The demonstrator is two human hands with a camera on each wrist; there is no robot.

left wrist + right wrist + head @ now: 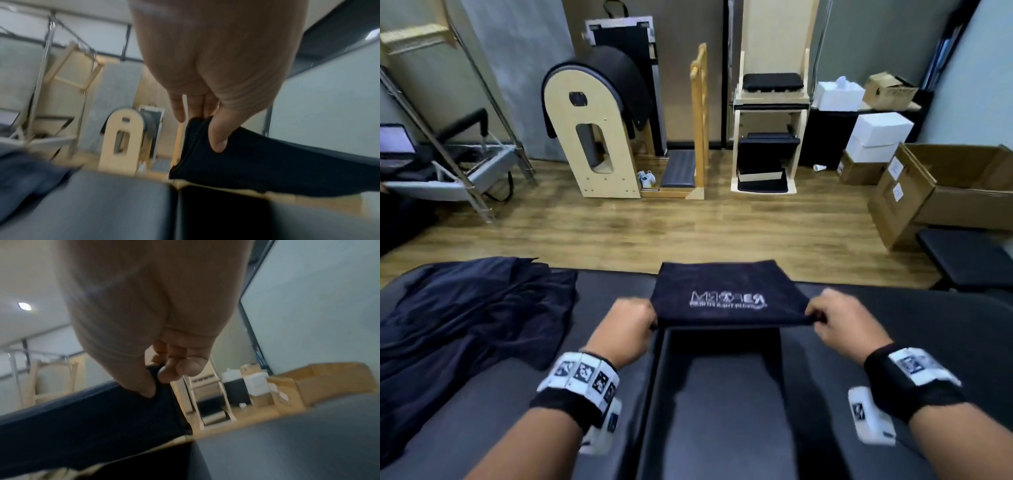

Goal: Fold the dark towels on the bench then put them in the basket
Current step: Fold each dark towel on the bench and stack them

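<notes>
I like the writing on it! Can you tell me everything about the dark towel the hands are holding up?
The folded towel is dark navy, soft-looking cloth, a neat flat rectangle with white printed lettering on top, too blurry to read. It is held level in the air above a dark, open-topped container on the bench. The left hand pinches its near left corner and the right hand its near right corner. Nothing else touches it.

Left hand (213, 68) grip on folded dark towel (257, 164)

A wood-plank floor (688, 226) runs to grey walls (517, 68), with a wooden arched barrel (592, 130), a wooden chair (770, 130) and cardboard boxes (945, 192) along them.
</notes>
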